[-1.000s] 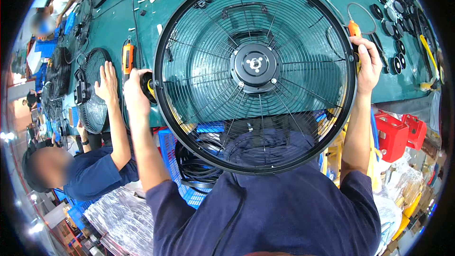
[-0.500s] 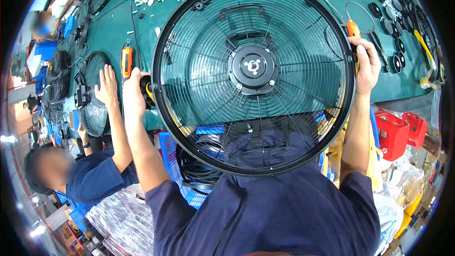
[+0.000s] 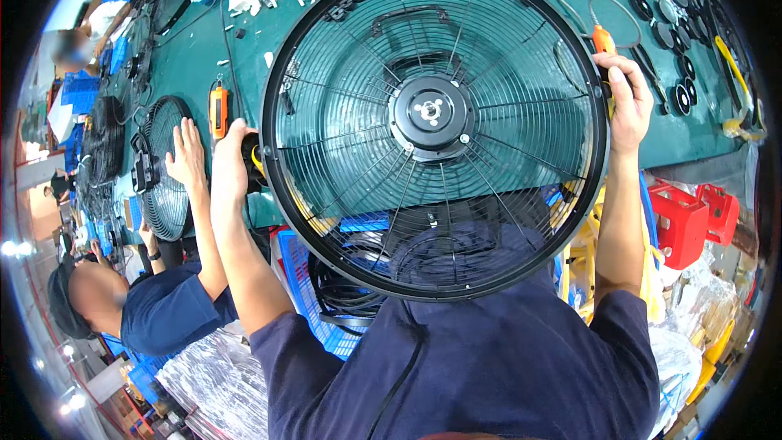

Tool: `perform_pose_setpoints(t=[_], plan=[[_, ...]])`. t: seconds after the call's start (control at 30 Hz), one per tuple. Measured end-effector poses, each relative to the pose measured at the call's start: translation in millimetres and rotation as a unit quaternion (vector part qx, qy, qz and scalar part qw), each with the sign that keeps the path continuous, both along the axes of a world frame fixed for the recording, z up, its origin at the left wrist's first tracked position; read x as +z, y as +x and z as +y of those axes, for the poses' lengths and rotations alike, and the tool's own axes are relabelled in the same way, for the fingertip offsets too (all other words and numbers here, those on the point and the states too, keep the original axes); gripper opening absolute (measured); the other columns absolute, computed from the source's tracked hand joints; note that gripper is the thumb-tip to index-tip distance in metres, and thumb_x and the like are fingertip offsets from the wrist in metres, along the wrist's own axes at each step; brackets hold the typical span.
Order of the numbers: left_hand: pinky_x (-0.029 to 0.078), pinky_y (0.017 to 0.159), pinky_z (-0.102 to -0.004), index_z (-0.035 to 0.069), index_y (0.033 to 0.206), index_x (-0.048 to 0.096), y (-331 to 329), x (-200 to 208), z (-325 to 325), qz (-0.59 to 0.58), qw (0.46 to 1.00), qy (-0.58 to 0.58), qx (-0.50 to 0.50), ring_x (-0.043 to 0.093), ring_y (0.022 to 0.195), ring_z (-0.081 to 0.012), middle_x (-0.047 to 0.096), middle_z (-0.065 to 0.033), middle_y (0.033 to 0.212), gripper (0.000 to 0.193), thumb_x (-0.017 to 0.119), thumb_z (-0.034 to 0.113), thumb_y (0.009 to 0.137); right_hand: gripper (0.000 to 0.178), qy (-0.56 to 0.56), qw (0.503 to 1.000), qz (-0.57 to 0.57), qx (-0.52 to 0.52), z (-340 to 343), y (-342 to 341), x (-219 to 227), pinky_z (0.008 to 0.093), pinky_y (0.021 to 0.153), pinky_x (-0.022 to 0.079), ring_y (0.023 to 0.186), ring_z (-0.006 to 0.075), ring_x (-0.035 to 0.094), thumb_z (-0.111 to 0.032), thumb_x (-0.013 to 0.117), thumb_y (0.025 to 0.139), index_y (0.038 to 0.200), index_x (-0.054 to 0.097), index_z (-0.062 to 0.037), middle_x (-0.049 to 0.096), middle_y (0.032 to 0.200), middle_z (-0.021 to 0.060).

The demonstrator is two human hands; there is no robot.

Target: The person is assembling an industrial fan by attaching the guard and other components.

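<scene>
A large round black fan (image 3: pixel 432 153) stands in front of me, its wire grille and central motor hub (image 3: pixel 430 112) facing up at me. My left hand (image 3: pixel 231 161) is closed at the left side of the rim, by a black knob-like part (image 3: pixel 252 161); its fingertips are partly hidden. At the upper right of the rim my right hand (image 3: pixel 629 102) is closed, thumb and fingers bent round the edge there. An orange-handled tool (image 3: pixel 602 39) with a cord lies just beyond my right hand. Another orange electric screwdriver (image 3: pixel 218 110) hangs near my left hand.
A green work table (image 3: pixel 521 41) carries white screws, small black parts and black round wheels (image 3: pixel 683 98). To my left a person lays a hand (image 3: pixel 187 159) on a smaller black fan (image 3: pixel 165 167). A blue basket (image 3: pixel 297 265) and red plastic parts (image 3: pixel 683 224) stand below the table edge.
The fan's hub and grille have shifted very slightly left in view. Both my hands keep their places on the rim. The person at the left has turned the head a little.
</scene>
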State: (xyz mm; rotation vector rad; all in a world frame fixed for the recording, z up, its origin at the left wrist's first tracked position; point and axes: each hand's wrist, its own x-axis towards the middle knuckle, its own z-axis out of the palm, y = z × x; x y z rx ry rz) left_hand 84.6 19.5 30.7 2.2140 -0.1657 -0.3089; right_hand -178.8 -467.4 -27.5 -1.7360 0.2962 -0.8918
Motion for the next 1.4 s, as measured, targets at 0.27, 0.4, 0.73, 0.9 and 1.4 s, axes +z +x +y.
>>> perform_pose_setpoints(t=[0.27,0.4,0.73,0.9,1.4], plan=[[0.049,0.080,-0.0264,-0.006,0.108,0.064,-23.1,-58.6,6.4,-0.246,0.952,-0.178,-0.030,0.063,0.086,-0.0153,0.067,-0.0095,0.097,0.038,0.038,0.021,0.099,0.021,0.006,1.000,-0.016,0.020,1.7,7.5,9.7,0.0290,0.098,0.043,0.103,0.0156,0.061,-0.011,0.055,0.099,0.107,0.066,0.0051,0.069,0.110,0.0110],[0.046,0.097,-0.0333,-0.006,0.115,0.063,-2.7,-39.1,21.2,-0.140,0.976,-0.164,-0.033,0.064,0.105,-0.0227,0.068,-0.0153,0.109,0.042,0.042,0.026,0.100,0.020,0.009,1.000,0.001,0.000,2.0,4.4,2.2,0.0288,0.098,0.043,0.105,0.0152,0.061,-0.011,0.056,0.099,0.107,0.066,0.0048,0.069,0.109,0.0105],[0.049,0.087,-0.0310,-0.006,0.109,0.065,-17.1,-68.2,22.5,-0.208,0.965,-0.161,-0.007,0.064,0.092,-0.0199,0.068,-0.0120,0.099,0.051,0.028,0.030,0.107,0.021,0.007,1.000,-0.002,0.000,5.1,6.4,8.6,0.0275,0.093,0.044,0.099,0.0142,0.060,-0.011,0.056,0.098,0.106,0.067,0.0044,0.070,0.107,0.0092],[0.049,0.085,-0.0298,-0.006,0.110,0.063,-13.1,-60.3,20.1,-0.194,0.970,-0.140,-0.048,0.062,0.091,-0.0187,0.065,-0.0121,0.105,0.046,0.037,0.031,0.103,0.020,0.004,1.000,-0.012,0.007,0.6,5.6,4.8,0.0287,0.096,0.043,0.102,0.0149,0.061,-0.010,0.056,0.099,0.106,0.067,0.0045,0.069,0.108,0.0100],[0.048,0.082,-0.0263,-0.006,0.107,0.065,-18.7,-65.5,6.1,-0.261,0.950,-0.167,-0.024,0.062,0.089,-0.0160,0.068,-0.0114,0.100,0.041,0.035,0.022,0.103,0.019,-0.024,1.000,-0.008,0.016,-2.4,8.6,11.4,0.0275,0.095,0.043,0.101,0.0145,0.060,-0.010,0.056,0.098,0.105,0.067,0.0042,0.069,0.107,0.0092]])
